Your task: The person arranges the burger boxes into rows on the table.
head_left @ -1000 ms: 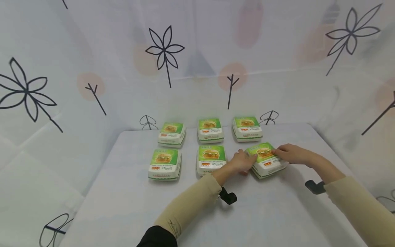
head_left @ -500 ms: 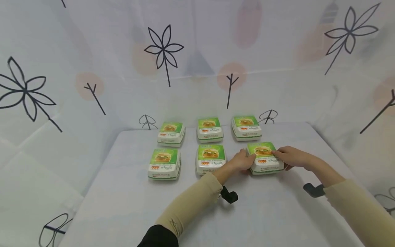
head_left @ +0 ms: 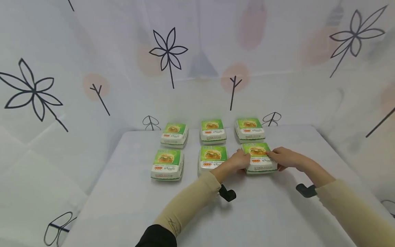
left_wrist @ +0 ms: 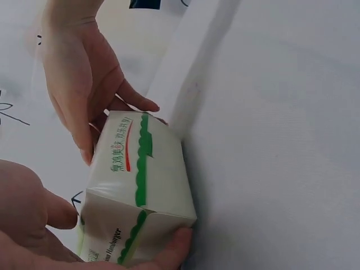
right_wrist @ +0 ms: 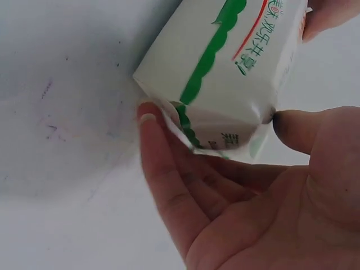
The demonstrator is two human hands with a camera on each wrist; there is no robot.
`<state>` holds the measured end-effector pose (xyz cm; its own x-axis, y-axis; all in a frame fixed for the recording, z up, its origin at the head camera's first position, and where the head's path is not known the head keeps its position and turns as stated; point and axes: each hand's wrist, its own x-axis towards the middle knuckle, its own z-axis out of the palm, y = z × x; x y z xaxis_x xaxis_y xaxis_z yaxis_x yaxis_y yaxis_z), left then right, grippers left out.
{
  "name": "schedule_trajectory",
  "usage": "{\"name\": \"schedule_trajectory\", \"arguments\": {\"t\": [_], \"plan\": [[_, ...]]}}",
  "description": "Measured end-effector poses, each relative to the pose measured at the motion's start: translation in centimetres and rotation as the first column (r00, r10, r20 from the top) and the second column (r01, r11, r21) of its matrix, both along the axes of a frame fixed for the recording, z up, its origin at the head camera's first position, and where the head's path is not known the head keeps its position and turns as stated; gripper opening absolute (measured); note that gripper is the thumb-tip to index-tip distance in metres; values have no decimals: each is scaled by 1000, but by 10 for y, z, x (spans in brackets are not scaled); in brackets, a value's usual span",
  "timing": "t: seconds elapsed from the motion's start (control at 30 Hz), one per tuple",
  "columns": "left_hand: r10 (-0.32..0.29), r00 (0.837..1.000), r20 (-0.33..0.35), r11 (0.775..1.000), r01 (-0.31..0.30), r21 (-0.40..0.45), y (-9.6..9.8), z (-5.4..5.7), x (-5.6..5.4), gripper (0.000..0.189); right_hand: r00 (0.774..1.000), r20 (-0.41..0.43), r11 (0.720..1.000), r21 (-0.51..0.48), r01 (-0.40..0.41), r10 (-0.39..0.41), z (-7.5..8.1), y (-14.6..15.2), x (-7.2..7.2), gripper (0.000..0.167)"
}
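A green-and-white paper hamburger box (head_left: 260,164) at the right end of the front row is held from both sides, square to its neighbours. My left hand (head_left: 237,161) grips its left side, the thumb at the upper edge. On the opposite side my right hand (head_left: 287,158) holds it, thumb up by the lid and fingers lower down. In the left wrist view, left fingertips (left_wrist: 179,247) press low on the box's end wall. Fingers of the right hand (right_wrist: 225,219) curl under the lower edge of the box (right_wrist: 225,73) in the right wrist view.
Left of the held box stand a middle box (head_left: 213,157), partly behind my left arm, and a left box (head_left: 167,165). Behind them three like boxes form a back row: left (head_left: 174,135), middle (head_left: 213,132), right (head_left: 250,131). A patterned cloth (head_left: 197,96) hangs behind the white table (head_left: 123,206).
The held box was turned askew a second ago and has been straightened. Since then both hands have shifted it left, closer to the middle box. The other boxes stay put.
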<state>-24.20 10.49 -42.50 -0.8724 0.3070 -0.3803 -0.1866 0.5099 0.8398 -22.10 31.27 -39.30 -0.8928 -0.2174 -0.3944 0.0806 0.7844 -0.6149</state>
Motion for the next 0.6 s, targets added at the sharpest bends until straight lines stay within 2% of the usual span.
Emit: {"name": "schedule_trajectory", "arguments": {"t": [0.1,0.17,0.2,0.27,0.37,0.4,0.5,0.6], "plan": [[-4,1000,-19,997,2,-76,-3,9,6,68,1000,1,1000,18,-12,12,5,2,-1,64],[-44,997,-60,993,37,-113,-8,23,15,75,1000,-15,999,34,-23,23,13,6,-2,68],[-84,991,-103,988,69,-137,-11,31,20,78,999,-34,999,46,-25,27,18,10,-3,71],[-168,964,-206,973,128,-192,-20,50,34,81,997,-72,997,70,-22,27,28,17,-3,74],[-283,895,-345,942,191,-277,-41,73,57,79,994,-106,994,109,-12,23,39,28,0,75],[-311,874,-373,932,203,-300,-51,79,64,78,993,-112,992,123,-9,23,41,31,2,75],[-336,843,-420,927,216,-308,-90,89,78,74,993,-113,988,156,-17,35,44,37,9,76],[-326,813,-482,928,180,-325,-136,90,80,71,990,-130,979,200,-28,55,44,41,18,77]]}}
